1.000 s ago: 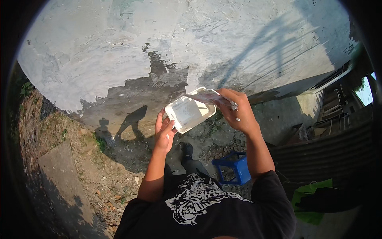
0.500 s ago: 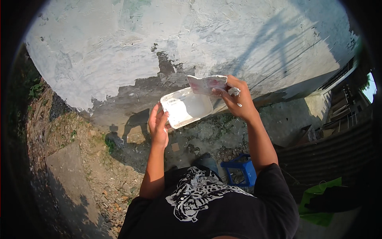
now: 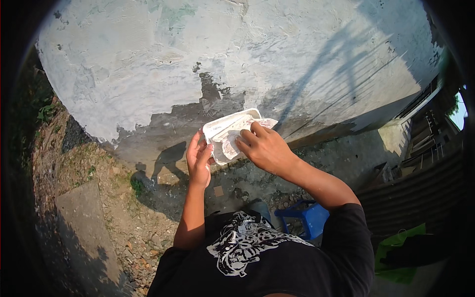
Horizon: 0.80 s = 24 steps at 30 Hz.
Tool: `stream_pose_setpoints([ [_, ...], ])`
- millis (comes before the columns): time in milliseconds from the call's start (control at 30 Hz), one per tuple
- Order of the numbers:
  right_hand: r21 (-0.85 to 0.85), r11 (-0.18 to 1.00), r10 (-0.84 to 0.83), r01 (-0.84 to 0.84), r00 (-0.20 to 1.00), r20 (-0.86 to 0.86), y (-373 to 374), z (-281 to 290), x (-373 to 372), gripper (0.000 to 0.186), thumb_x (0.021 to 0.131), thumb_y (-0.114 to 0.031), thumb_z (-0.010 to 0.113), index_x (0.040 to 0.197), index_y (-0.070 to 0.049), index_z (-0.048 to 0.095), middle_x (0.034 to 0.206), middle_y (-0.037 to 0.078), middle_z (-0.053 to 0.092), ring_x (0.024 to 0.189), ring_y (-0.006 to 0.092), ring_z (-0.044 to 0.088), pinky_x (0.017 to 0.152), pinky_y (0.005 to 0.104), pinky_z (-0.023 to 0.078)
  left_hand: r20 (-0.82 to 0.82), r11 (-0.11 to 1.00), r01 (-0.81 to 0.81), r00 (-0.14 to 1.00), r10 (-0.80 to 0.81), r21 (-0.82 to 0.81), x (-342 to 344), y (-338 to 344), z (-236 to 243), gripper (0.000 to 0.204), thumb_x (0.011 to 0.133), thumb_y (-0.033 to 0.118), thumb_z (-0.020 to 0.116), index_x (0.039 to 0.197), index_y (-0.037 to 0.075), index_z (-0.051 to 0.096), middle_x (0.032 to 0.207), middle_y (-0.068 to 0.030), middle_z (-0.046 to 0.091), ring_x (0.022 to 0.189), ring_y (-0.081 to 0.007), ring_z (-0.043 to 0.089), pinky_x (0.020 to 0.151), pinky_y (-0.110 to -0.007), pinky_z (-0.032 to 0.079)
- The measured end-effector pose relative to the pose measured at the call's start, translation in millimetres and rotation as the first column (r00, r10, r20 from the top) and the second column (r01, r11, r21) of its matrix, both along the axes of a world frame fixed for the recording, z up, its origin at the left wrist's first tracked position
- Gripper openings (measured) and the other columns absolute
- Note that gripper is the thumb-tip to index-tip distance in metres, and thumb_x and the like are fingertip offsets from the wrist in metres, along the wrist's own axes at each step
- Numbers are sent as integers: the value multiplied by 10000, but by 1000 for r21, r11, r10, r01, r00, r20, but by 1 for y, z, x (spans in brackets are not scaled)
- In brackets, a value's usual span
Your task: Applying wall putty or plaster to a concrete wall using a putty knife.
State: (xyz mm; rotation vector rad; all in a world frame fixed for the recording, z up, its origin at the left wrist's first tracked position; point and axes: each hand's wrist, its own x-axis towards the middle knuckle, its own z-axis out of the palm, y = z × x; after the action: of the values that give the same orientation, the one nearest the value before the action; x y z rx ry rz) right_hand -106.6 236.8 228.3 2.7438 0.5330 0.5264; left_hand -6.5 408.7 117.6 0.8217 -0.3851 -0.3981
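Observation:
My left hand [image 3: 199,164] grips a white rectangular plastic container [image 3: 225,121], coated inside with white paste, by its left end. Inside it is a thin, pale sheet-like scraper [image 3: 229,144], flecked with pink and smeared white, its right corner sticking out past the rim. My right hand [image 3: 267,151], fingers curled, holds this sheet down in the container, covering part of it.
A white-plastered wall [image 3: 148,49] with bare grey patches rises ahead. A blue plastic stool [image 3: 311,222] stands low on my right, near corrugated metal [image 3: 410,183] and a green sheet [image 3: 401,265]. Rubble and a concrete slab [image 3: 84,227] lie at left.
My right hand has turned and moved down and left, bringing the sheet from above the container into it. The left hand still holds the container, which has tilted.

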Motion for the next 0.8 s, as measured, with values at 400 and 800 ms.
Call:
stream_pose_setpoints([
  [400,-32,997,-71,71,997,0,13,-17,4,345,784,-174,607,1084,-10,654,958,91,627,902,250,557,687,312,532,73,998,20,997,-16,-54,-1,-5,-5,594,949,58,547,1470,-103,309,1311,-178,572,1190,-200,568,1011,-317,434],
  [800,-2,993,-117,117,989,-88,16,-17,-21,276,787,-154,609,1022,-13,638,879,75,624,901,238,561,666,309,531,5,1000,10,1000,-10,-5,-6,-12,-8,579,950,57,558,1461,-96,333,1253,-150,606,1092,-159,608,900,-280,491],
])
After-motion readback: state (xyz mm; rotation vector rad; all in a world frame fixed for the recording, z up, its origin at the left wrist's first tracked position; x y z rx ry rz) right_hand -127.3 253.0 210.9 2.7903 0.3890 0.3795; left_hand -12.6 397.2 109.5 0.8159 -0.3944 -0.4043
